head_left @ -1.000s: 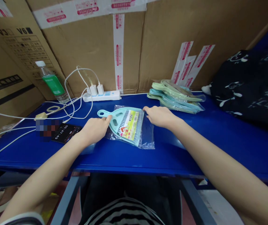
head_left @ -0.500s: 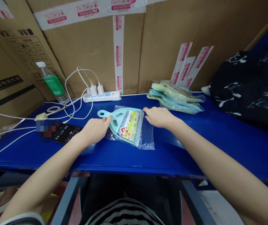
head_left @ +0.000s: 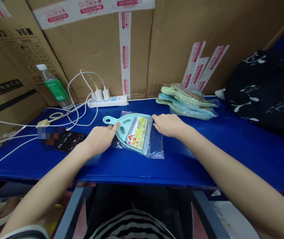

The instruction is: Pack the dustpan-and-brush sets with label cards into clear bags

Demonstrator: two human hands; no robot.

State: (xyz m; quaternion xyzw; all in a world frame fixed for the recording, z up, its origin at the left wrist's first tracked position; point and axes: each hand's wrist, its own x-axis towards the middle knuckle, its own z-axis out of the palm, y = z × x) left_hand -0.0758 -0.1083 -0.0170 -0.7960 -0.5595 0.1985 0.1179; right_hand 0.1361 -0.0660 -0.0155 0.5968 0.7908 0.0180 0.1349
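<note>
The forearms reach out from a striped shirt point(head_left: 132, 227) over the front edge of a blue shelf table point(head_left: 142, 177), and both hands lie relaxed and open, neither clenched. The left hand point(head_left: 99, 140) sits on the near left, its fingertips resting against the neck of a teal dustpan point(head_left: 129, 127). The right hand point(head_left: 169, 125) is on the right, its fingertips at the dustpan's upper right corner, against the clear plastic bag point(head_left: 156, 146) lying under and around it. Whether either hand is actually pinching the plastic, I cannot tell. The dustpan lies flat between the hands, with its long axis running roughly sideways: the holed handle points left and slightly away, past the left hand, which is the nearer to it, while the wide end with the printed label point(head_left: 137, 132) angles toward the right hand. Beyond the right hand sits a stack of pale green and light blue dustpans point(head_left: 186, 105). Further left, a phone point(head_left: 69, 141) lies beside white cables, with a power strip point(head_left: 107, 102) and a water bottle point(head_left: 53, 87) behind, against cardboard cartons point(head_left: 82, 56).
</note>
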